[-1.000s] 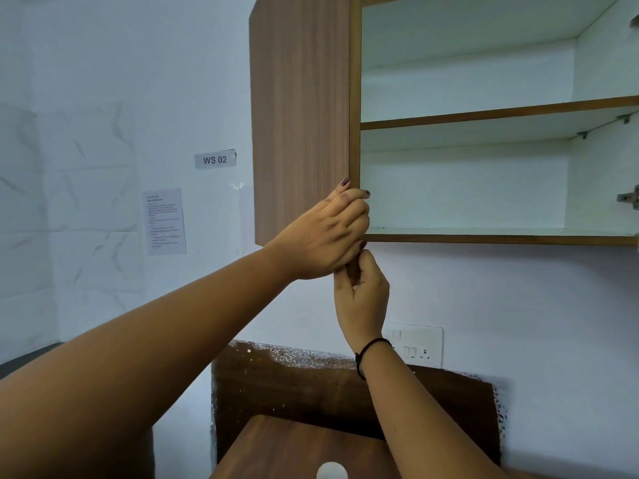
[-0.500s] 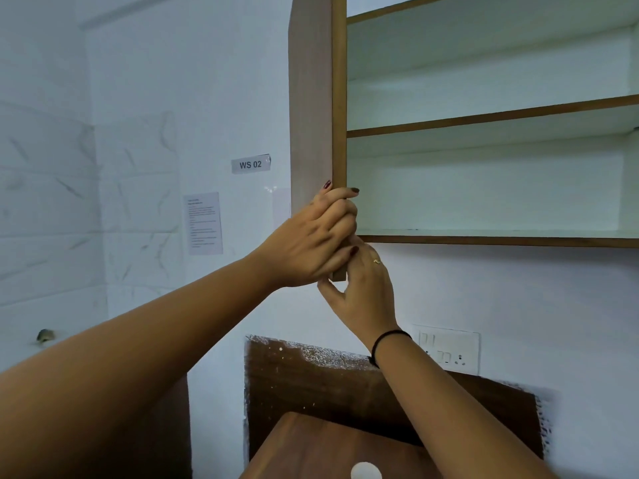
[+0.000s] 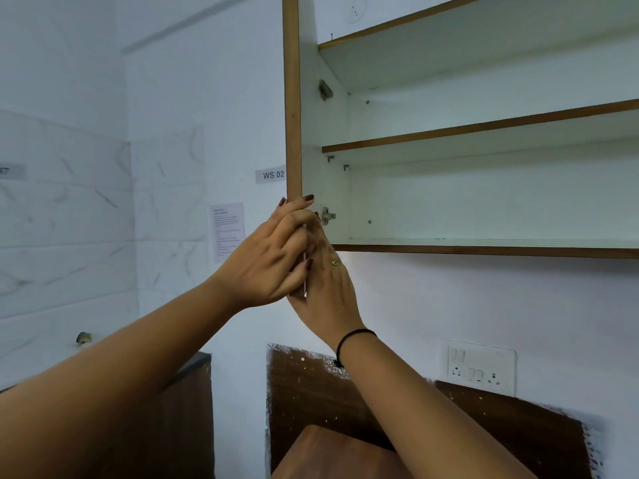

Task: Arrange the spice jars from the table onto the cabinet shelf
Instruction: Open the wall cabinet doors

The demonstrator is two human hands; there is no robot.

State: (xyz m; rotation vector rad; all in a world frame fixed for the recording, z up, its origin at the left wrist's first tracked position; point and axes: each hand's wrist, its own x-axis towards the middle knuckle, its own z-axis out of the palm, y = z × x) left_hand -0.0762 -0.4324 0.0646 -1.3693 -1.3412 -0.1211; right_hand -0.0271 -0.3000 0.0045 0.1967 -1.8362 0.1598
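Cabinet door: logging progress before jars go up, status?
Left hand and right hand both gripping cabinet door at its lower edge. Door swung open. Shelves bare, no jars in view. Nothing blocking.

We see the wall-mounted cabinet (image 3: 484, 188) with white interior and brown wood edging standing open, its door (image 3: 292, 98) edge-on to us; its white lower shelf (image 3: 484, 242) lies bare and level.

Both shelves (image 3: 484, 242) lie open and bare from the front; only the edge-on door (image 3: 292, 98) bounds the left
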